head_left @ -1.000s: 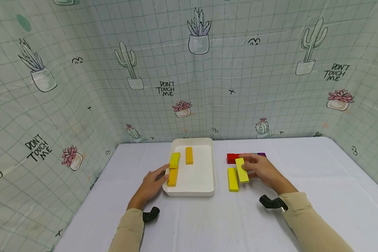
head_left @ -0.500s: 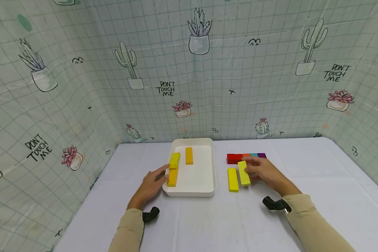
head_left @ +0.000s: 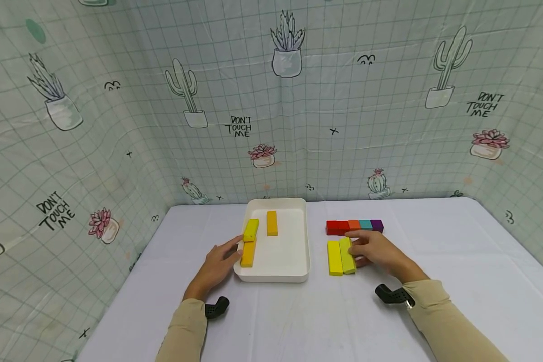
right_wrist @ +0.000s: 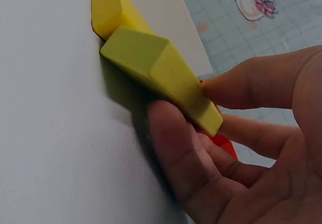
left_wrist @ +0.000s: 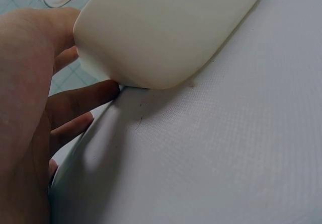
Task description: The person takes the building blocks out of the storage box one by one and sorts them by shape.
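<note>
Gridded cloth backdrop (head_left: 235, 75) on three sides of a white desk (head_left: 289, 322).
Pale cloth, greenish lines, wrinkled in places. Prints: potted cacti (head_left: 440, 97), spiky plant (head_left: 287, 61) high at centre, pink succulents (head_left: 262, 156) in pots, black "DON'T TOUCH ME" lettering (head_left: 241, 126) repeated, small crosses (head_left: 334, 131), squiggles (head_left: 366, 59), a green oval (head_left: 35, 31) at upper left. Desk faintly creased; far edge along the foot of the cloth.

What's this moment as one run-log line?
left hand: touches white tray; right hand: pinches yellow block beside another yellow block; block row: red, red, orange, teal, purple
</note>
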